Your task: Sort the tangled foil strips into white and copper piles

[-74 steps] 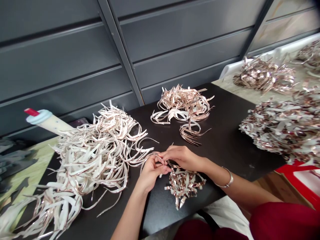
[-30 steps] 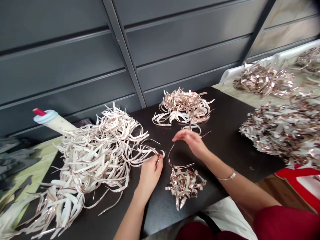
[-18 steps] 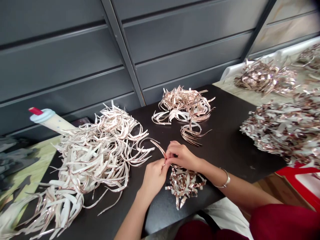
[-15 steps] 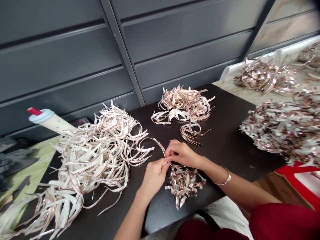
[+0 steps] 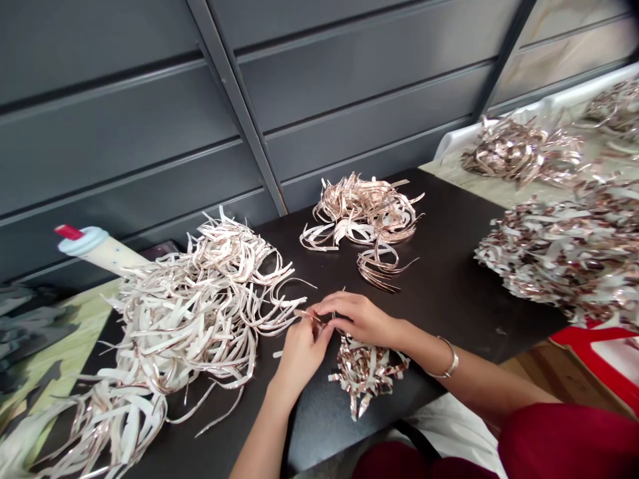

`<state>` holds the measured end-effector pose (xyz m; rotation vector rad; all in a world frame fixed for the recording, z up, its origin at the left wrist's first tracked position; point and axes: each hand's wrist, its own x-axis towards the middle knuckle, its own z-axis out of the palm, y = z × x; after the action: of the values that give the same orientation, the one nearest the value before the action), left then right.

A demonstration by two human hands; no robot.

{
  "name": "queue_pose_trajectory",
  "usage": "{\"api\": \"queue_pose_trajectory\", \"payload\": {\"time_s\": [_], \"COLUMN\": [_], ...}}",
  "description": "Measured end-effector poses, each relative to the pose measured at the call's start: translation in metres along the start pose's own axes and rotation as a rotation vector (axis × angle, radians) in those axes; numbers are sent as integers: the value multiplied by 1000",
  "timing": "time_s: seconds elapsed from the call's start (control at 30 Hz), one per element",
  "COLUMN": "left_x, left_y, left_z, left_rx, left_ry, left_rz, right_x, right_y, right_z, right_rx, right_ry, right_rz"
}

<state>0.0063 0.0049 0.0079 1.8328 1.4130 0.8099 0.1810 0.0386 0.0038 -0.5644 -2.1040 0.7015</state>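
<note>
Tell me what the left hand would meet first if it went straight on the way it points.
Most likely the right hand, whose fingers curve in at the left hand's fingertips, though depth there is hard to judge.

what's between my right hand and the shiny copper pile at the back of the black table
A small bunch of loose copper strips lies in between on the black table, just in front of the copper pile. Nothing else visible stands between that pile and your right hand.
</note>
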Motion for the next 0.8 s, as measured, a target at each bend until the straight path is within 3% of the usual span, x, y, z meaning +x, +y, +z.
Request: {"api": "queue_pose_trajectory", "payload": {"time_s": [0.17,0.3,0.4,0.5,0.6,0.8], "left_x": [-2,-1,-1,0,-1,2], "left_y": [-1,-7,-4,3,6,-2], "left_z": [0,1,-1,-6,-9,-2], "left_rx": [-112,-327,-564,-710,-735,-549], "left_ry": [-42,-29,-101,-204,-235,-114], "left_rz": [-77,-160,-244,-280,-249,-189], "right_x": [0,1,0,-1,-2,-1], "right_y": [-4,-6,-5,-2,-3,-10], "right_z": [2,4,1,-10,-20,-18], "right_rx": [-43,-16,15,99,226,218], "right_ry": [75,35,-10,-56,-94,-169], "right_rz": [-126,-165,-89,76,160,72]}}
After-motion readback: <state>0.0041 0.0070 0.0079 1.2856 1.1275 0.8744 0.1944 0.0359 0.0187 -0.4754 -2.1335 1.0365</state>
